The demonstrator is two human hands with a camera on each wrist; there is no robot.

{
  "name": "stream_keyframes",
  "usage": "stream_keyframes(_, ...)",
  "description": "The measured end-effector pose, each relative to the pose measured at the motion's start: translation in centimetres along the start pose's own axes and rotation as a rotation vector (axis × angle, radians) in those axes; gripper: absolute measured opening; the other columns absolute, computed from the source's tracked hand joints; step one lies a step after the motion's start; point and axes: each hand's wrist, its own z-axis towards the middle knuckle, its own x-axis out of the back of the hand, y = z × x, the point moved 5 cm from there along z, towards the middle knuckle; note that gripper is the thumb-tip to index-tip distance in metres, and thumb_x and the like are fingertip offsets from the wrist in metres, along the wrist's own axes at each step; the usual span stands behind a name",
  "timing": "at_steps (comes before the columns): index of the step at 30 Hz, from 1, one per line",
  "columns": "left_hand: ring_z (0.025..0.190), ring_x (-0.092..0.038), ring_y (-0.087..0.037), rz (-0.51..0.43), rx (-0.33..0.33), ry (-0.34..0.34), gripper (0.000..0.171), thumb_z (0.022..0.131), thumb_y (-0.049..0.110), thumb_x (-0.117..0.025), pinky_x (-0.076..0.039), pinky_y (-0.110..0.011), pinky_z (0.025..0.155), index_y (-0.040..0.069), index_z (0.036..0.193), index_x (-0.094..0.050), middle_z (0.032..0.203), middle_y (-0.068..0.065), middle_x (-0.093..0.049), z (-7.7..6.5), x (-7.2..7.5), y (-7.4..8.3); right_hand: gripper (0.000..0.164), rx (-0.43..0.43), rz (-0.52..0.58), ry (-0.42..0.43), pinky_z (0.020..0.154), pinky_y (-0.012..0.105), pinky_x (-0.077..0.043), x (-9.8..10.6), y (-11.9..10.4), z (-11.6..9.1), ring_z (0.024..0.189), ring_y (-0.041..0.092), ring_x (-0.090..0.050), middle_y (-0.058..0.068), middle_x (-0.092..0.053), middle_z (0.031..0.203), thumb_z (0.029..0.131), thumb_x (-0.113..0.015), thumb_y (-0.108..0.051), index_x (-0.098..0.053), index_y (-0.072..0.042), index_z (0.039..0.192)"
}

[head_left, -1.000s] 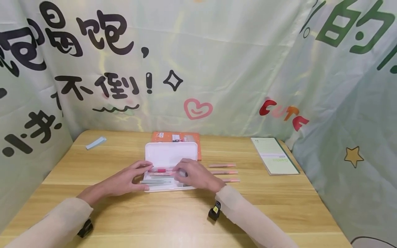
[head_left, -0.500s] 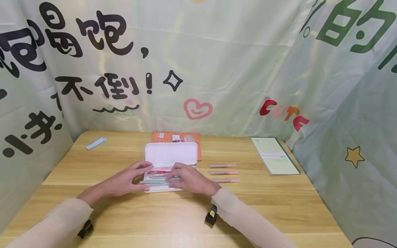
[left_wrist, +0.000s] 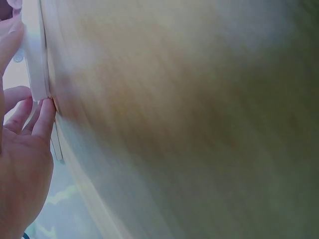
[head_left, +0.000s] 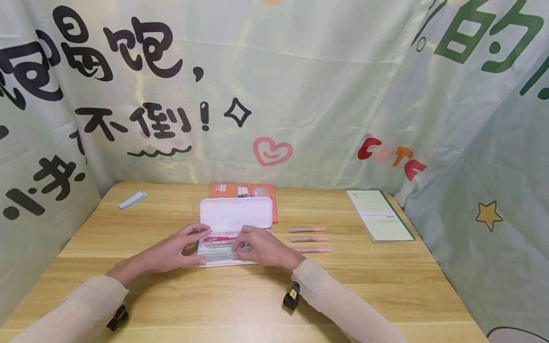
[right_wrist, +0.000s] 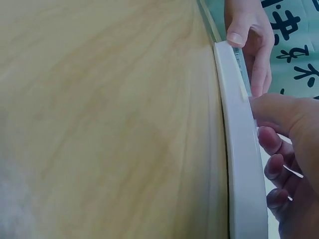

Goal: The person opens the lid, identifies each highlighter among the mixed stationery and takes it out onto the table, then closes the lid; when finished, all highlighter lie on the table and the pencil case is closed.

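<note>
Head view: left grip [head_left: 171, 248], spread wide, clasps the open pencil case [head_left: 236, 213] at one end, presumably to steady it; right grip [head_left: 267, 247] lies curled inside, hold indiscernible.

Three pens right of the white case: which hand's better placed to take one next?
Right, likely. The right hand is over the right half of the white case, closer to the three pens; the left hand holds the case's left end. Unclear whether the right grip is empty.
</note>
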Motion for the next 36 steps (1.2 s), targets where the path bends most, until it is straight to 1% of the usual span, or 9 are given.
stream_keyframes(8,0.143,-0.035,-0.028,0.014,0.000,0.001,0.088,0.084,0.058,-0.073,-0.034,-0.057,0.113,0.014,0.153,-0.042,0.157,0.002,-0.034,-0.1,-0.1,-0.2,0.011,-0.015,0.042,0.059,0.078,0.017,-0.048,1.4,0.9,-0.5,0.087,0.005,-0.057,-0.018,-0.062,0.098,0.096,-0.068,-0.031,-0.072,-0.025,0.104)
stream_keyframes(13,0.143,-0.035,-0.027,0.011,-0.004,0.001,0.087,0.084,0.055,-0.074,-0.034,-0.056,0.114,0.014,0.153,-0.041,0.157,0.002,-0.034,-0.1,0.0,-0.1,0.012,-0.038,0.100,0.090,0.075,0.021,-0.050,2.8,1.7,-1.2,0.086,0.011,-0.057,-0.016,-0.062,0.098,0.097,-0.067,-0.029,-0.070,-0.022,0.106)
stream_keyframes(17,0.143,-0.035,-0.028,0.013,-0.011,0.001,0.086,0.084,0.054,-0.075,-0.034,-0.056,0.114,0.014,0.153,-0.041,0.157,0.001,-0.033,-0.1,0.0,0.1,0.012,-0.069,0.128,0.137,0.073,0.023,-0.048,4.2,2.6,-2.4,0.085,0.013,-0.056,-0.014,-0.062,0.098,0.096,-0.068,-0.027,-0.070,-0.020,0.106)
stream_keyframes(20,0.143,-0.035,-0.028,0.017,-0.010,0.001,0.087,0.084,0.056,-0.074,-0.034,-0.056,0.113,0.014,0.153,-0.041,0.158,0.000,-0.033,-0.1,0.0,0.1,0.012,-0.098,0.130,0.190,0.069,0.024,-0.046,5.6,3.6,-3.9,0.082,0.013,-0.053,-0.014,-0.060,0.096,0.095,-0.069,-0.025,-0.070,-0.019,0.106)
stream_keyframes(24,0.143,-0.035,-0.028,0.016,-0.003,0.000,0.088,0.084,0.058,-0.073,-0.034,-0.056,0.113,0.015,0.154,-0.041,0.158,0.001,-0.033,-0.1,0.0,-0.1,0.008,-0.163,0.153,0.269,0.061,0.025,-0.043,7.8,5.1,-7.1,0.075,0.013,-0.050,-0.011,-0.060,0.091,0.094,-0.071,-0.024,-0.072,-0.022,0.102)
stream_keyframes(28,0.144,-0.034,-0.028,0.017,0.003,-0.001,0.088,0.084,0.059,-0.072,-0.034,-0.057,0.113,0.016,0.154,-0.040,0.158,0.001,-0.032,-0.1,-0.1,-0.3,0.007,-0.228,0.178,0.302,0.060,0.026,-0.042,9.4,6.6,-10.3,0.072,0.014,-0.049,-0.009,-0.061,0.090,0.095,-0.070,-0.024,-0.072,-0.023,0.102)
stream_keyframes(30,0.144,-0.034,-0.029,0.014,0.004,-0.001,0.088,0.084,0.060,-0.072,-0.034,-0.057,0.113,0.016,0.154,-0.040,0.158,0.001,-0.032,-0.2,-0.1,-0.3,0.008,-0.256,0.195,0.308,0.061,0.027,-0.041,10.2,6.3,-11.6,0.073,0.018,-0.048,-0.004,-0.062,0.090,0.095,-0.069,-0.019,-0.072,-0.017,0.102)
stream_keyframes(33,0.144,-0.034,-0.029,0.013,0.003,-0.001,0.089,0.084,0.060,-0.072,-0.034,-0.057,0.114,0.015,0.154,-0.040,0.158,0.001,-0.032,-0.2,-0.1,-0.2,0.008,-0.277,0.207,0.333,0.061,0.028,-0.040,10.9,6.4,-13.9,0.072,0.024,-0.048,0.004,-0.064,0.090,0.094,-0.070,-0.012,-0.072,-0.011,0.102)
stream_keyframes(36,0.144,-0.034,-0.028,0.013,0.000,-0.001,0.088,0.084,0.059,-0.072,-0.034,-0.057,0.114,0.016,0.154,-0.040,0.158,0.001,-0.032,-0.1,-0.1,-0.3,0.009,-0.259,0.178,0.351,0.060,0.028,-0.041,10.9,7.0,-16.0,0.071,0.024,-0.049,0.005,-0.064,0.089,0.091,-0.072,-0.009,-0.072,-0.011,0.100)
